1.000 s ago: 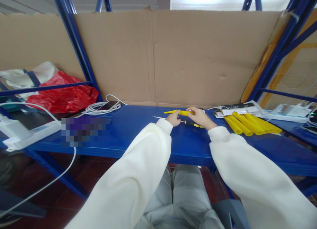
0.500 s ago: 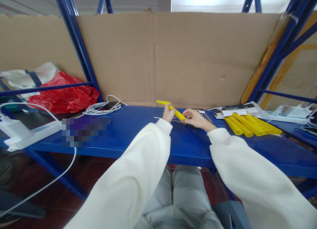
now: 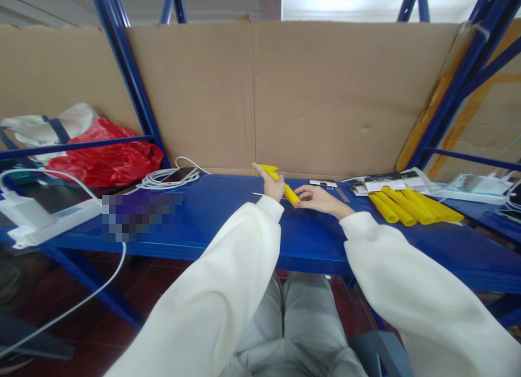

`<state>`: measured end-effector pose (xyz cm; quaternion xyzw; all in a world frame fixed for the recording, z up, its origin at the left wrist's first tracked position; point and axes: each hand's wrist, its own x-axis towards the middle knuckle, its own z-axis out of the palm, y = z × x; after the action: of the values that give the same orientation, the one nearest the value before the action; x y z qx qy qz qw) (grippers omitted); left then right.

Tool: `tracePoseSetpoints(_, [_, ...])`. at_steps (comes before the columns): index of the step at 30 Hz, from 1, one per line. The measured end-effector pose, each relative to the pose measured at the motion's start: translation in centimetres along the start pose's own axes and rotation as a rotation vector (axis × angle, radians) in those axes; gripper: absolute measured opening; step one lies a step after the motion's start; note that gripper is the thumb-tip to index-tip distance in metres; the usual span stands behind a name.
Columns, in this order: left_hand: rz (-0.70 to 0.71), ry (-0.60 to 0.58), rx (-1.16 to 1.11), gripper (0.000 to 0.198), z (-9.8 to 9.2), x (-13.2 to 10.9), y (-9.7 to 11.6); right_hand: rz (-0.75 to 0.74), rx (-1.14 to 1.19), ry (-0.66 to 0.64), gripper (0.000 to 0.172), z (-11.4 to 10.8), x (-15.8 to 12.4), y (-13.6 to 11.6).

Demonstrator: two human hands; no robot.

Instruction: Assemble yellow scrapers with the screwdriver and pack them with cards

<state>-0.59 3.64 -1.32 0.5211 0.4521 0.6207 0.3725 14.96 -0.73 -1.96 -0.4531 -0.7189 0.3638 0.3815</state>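
My left hand [image 3: 272, 186] is closed around a yellow tube [image 3: 280, 182], held tilted above the blue shelf [image 3: 228, 225] with its far end pointing up and left. My right hand [image 3: 316, 198] pinches the tube's near, lower end with thumb and fingers. A thin metal shaft of a screwdriver [image 3: 258, 194] shows on the shelf just left of my left hand; the rest of it is hidden behind my hands. A pile of several more yellow tubes [image 3: 411, 204] lies to the right of my right hand.
A cardboard wall [image 3: 325, 94] backs the shelf. A coiled white cable [image 3: 169, 174] lies at the back left, near a red plastic bag [image 3: 103, 157] and a white device [image 3: 44, 217]. Papers and a black-and-white box [image 3: 391, 180] lie behind the tube pile. Blue rack posts [image 3: 126, 78] stand at both sides.
The yellow tube went from lying level between my hands to tilted, far end raised to the left. My right hand slid down to its near end, hiding the screwdriver's handle.
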Motion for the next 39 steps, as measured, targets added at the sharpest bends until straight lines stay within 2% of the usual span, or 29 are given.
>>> tracePoseSetpoints(4, [-0.045,0.027,-0.081,0.109,0.1,-0.5,0.5,0.011,-0.008,-0.038,0.034,0.0,-0.1,-0.2])
tracePoseSetpoints(9, [-0.167,-0.028,-0.103,0.093,0.3,-0.9,0.7,-0.039,-0.036,-0.069,0.021,0.1,-0.1,-0.2])
tracePoseSetpoints(12, [-0.223,-0.08,-0.082,0.063,0.3,-1.0,0.9,-0.096,-0.139,0.033,0.012,-0.5,0.4,0.2])
tracePoseSetpoints(15, [-0.279,-0.133,-0.067,0.041,0.1,-1.2,1.4,-0.101,-0.424,0.262,0.013,-2.4,1.0,1.1])
tracePoseSetpoints(17, [-0.315,-0.179,-0.053,0.034,0.0,-1.4,1.7,0.014,-0.672,0.431,0.017,-4.2,1.0,1.9])
tracePoseSetpoints(19, [-0.344,-0.245,-0.037,0.031,0.0,-1.6,2.1,0.243,-0.836,0.507,0.021,-6.0,0.6,2.6])
tracePoseSetpoints(22, [-0.364,-0.353,-0.019,0.033,-0.1,-1.7,2.2,0.531,-0.955,0.525,0.029,-7.8,-0.3,3.6])
tracePoseSetpoints(24, [-0.366,-0.41,-0.013,0.036,-0.1,-1.6,2.1,0.653,-0.953,0.534,0.042,-8.4,-0.7,4.0])
tracePoseSetpoints(26, [-0.373,-0.438,-0.009,0.037,-0.1,-1.5,1.9,0.706,-0.918,0.548,0.053,-8.7,-0.9,4.2])
tracePoseSetpoints(29, [-0.395,-0.451,0.0,0.038,0.0,-1.4,1.6,0.725,-0.861,0.567,0.061,-8.8,-0.8,4.6])
tracePoseSetpoints(35, [-0.441,-0.496,0.02,0.034,0.0,-1.6,1.6,0.705,-0.82,0.558,0.062,-9.3,-0.4,5.2])
tracePoseSetpoints(39, [-0.449,-0.514,0.029,0.034,0.0,-1.6,1.6,0.746,-0.82,0.564,0.051,-9.3,-0.5,5.0])
